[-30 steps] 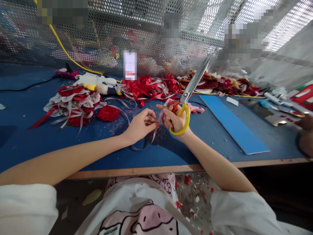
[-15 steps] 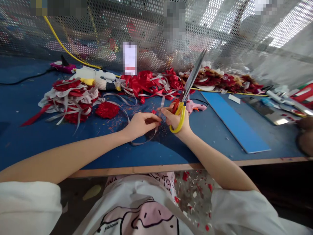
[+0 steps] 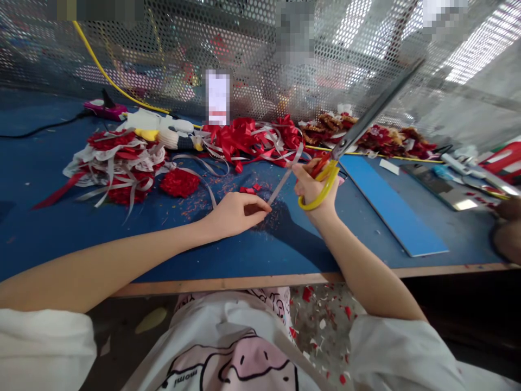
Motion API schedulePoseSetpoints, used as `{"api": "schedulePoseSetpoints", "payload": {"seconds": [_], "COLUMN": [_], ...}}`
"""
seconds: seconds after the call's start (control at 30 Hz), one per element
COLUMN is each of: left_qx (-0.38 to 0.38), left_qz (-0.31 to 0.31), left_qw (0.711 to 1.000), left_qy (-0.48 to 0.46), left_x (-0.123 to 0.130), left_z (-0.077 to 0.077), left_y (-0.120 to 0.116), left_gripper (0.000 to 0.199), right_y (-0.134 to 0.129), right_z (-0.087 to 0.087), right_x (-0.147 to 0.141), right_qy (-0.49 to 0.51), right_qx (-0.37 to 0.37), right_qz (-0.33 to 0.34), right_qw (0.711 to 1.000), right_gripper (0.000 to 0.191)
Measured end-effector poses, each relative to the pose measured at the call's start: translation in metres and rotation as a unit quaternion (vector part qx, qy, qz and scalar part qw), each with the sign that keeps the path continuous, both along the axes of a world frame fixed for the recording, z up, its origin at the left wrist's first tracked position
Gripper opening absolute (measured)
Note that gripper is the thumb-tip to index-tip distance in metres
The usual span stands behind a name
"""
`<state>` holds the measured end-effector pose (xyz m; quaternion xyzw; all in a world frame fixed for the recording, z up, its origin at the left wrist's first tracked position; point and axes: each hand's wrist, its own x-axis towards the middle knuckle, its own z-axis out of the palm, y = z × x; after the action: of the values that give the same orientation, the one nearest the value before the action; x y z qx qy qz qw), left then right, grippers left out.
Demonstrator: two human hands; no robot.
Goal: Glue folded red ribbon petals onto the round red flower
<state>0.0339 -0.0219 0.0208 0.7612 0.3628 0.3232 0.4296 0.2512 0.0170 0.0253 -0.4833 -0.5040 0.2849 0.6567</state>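
My left hand (image 3: 234, 213) pinches a narrow grey ribbon (image 3: 280, 186) between thumb and fingertips, low over the table. From there the ribbon slants up to the right, past the fingertips of my right hand (image 3: 316, 194); whether those fingers grip it too, I cannot tell. Scissors (image 3: 360, 130) with yellow and red handles rest in my right hand, blades together and pointing up to the right. Small red ribbon pieces (image 3: 249, 189) lie just beyond my left hand. A red ruffled flower (image 3: 179, 183) sits farther left, beside a stack of red rosettes with white lace (image 3: 118, 163).
Red and grey ribbons (image 3: 240, 138) are heaped at the back, near a mesh screen (image 3: 260, 60). A doll-like figure (image 3: 175, 136) and a purple tool (image 3: 106, 111) lie back left. To the right are a blue board (image 3: 394, 209) and dark red decorations (image 3: 374, 133).
My right hand has moved right, away from the left, and the scissors tilt farther right. The ribbon now stretches straight between the hands instead of looping below. Red pieces have come into sight.
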Motion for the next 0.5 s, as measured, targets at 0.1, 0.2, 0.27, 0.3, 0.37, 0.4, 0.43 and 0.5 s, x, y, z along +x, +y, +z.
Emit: {"api": "schedulePoseSetpoints", "payload": {"seconds": [0.1,0.2,0.27,0.3,0.37,0.4,0.43,0.5], "left_qx": [0.003,0.012,0.011,0.007,-0.015,-0.031,-0.047,-0.069], "left_qz": [-0.003,-0.005,-0.010,-0.013,-0.020,-0.022,-0.022,-0.012], "left_qw": [1.000,1.000,1.000,1.000,0.999,0.999,0.997,0.995], "left_qy": [-0.009,-0.017,-0.014,-0.014,-0.024,-0.035,-0.049,-0.076], "left_x": [0.000,0.000,-0.001,-0.001,0.000,-0.001,-0.001,-0.003], "left_z": [0.001,0.000,-0.001,-0.001,-0.002,-0.002,-0.001,0.002], "left_y": [-0.001,-0.003,-0.004,-0.003,-0.002,-0.001,0.002,0.008], "left_gripper": [0.018,0.020,0.020,0.020,0.021,0.021,0.021,0.024], "right_y": [0.009,0.018,0.023,0.025,0.026,0.026,0.025,0.022], "right_z": [0.004,0.009,0.013,0.015,0.019,0.021,0.023,0.025], "right_x": [0.013,0.023,0.027,0.028,0.030,0.031,0.031,0.034], "right_qy": [-0.019,-0.016,-0.003,0.003,0.005,0.001,-0.006,-0.014], "right_qx": [0.018,0.022,0.017,0.015,0.006,-0.002,-0.012,-0.037], "right_qz": [-0.032,-0.047,-0.059,-0.062,-0.054,-0.043,-0.026,0.008], "right_qw": [0.999,0.999,0.998,0.998,0.999,0.999,1.000,0.999], "right_gripper": [0.050,0.049,0.052,0.054,0.056,0.055,0.054,0.054]}}
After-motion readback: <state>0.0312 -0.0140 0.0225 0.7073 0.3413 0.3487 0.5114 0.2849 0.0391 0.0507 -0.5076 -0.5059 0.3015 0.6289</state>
